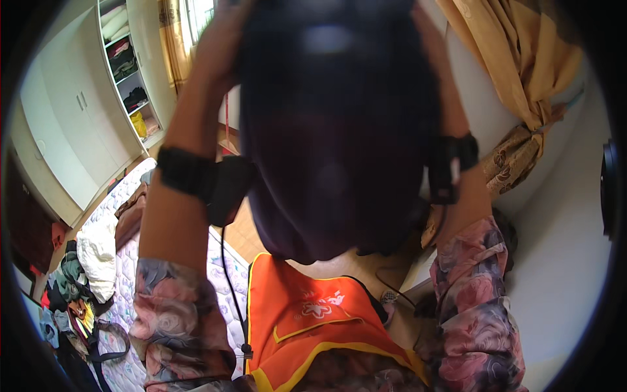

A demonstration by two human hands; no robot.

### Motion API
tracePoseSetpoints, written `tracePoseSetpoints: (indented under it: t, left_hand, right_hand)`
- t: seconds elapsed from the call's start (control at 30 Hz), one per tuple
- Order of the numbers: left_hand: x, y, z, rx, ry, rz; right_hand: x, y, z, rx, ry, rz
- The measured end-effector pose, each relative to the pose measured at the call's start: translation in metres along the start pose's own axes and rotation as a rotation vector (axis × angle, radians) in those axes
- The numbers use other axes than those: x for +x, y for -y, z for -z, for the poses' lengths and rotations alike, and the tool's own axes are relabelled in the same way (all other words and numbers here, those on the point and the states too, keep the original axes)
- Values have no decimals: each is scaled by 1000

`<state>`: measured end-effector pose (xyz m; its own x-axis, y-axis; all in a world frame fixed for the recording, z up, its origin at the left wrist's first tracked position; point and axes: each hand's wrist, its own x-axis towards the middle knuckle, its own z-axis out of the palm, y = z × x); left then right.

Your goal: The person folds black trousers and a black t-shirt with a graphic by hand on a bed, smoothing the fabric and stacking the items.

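Note:
A large dark, navy-black cloth bundle, probably a folded garment, is raised close in front of me and fills the upper middle of the view. It is blurred, so its exact kind cannot be told. My left hand grips its left side near the top, and my right hand holds the opposite side. The fingers of both hands are mostly hidden behind the cloth or cut off by the top edge. Black straps with small devices circle my wrists.
On the left, a bed with a patterned mattress carries a white cloth and heaped clothes. A white wardrobe with open shelves stands behind. Tied yellow curtains hang at the right. An orange apron covers my front.

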<state>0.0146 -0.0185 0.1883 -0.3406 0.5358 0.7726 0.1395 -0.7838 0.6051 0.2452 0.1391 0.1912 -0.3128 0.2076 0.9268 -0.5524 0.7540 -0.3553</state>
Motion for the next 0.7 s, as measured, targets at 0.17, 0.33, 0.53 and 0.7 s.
tracePoseSetpoints:
  t: [0.17,0.33,0.53,0.7]
  left_hand:
    - [-26,50,-4,239,239,121]
    - [-27,46,-8,328,413,21]
    - [-56,61,28,573,121,281]
    - [-181,81,42,337,-440,470]
  right_hand:
    - [-62,-13,-75,456,295,-301]
    - [-63,-9,-85,494,387,-347]
    - [-26,-59,-77,-270,485,71]
    - [-9,-50,-67,-608,368,200]
